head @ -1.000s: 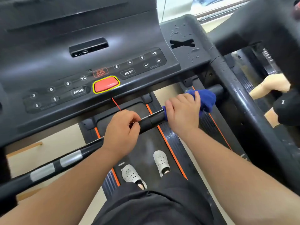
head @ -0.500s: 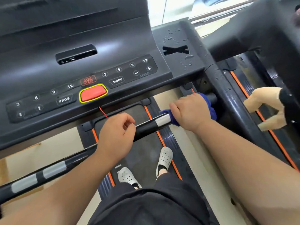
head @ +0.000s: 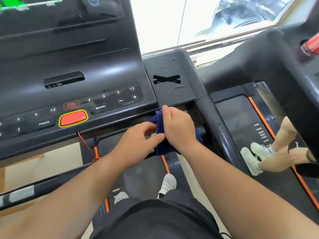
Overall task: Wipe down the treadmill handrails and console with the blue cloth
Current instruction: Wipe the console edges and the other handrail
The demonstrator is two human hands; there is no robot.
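By a bright window (head: 164, 19), just below the console (head: 69, 66), the left hand (head: 138, 140) has quit the crossbar (head: 43, 187) to join the right hand (head: 179, 126), both pinching the blue cloth (head: 161, 150), likely refolding it.

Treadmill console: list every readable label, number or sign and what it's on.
"MODE": mode button on the console.
"PROG": program button, left of the red button.
"3", "6", "9", "12": right number row.
"6", "9", "12": left number row.
"+", "-": speed keys.
Red label above the red button: too blurred to read.
Faint word under the speed keys, green screen: unreadable.
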